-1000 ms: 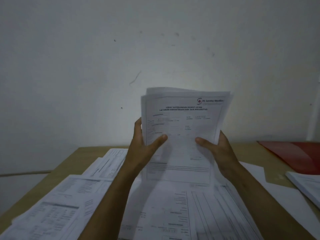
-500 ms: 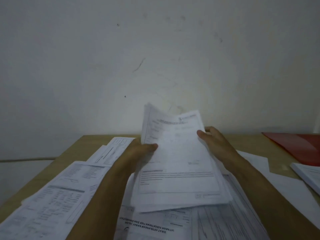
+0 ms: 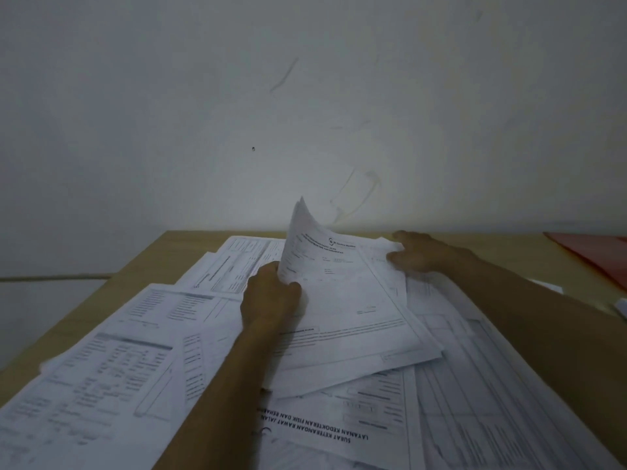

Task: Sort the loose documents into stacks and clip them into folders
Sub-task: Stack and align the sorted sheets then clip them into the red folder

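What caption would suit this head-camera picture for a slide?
Both hands, left and right, hold a sheaf of forms low over a paper-strewn wooden table.

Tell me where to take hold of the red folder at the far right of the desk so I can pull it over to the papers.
Take the red folder by its near-left pointed corner, coming from the left. That corner lies flat on bare table and points toward the papers; the rest runs out of frame. The right hand is closest but holds the sheaf.
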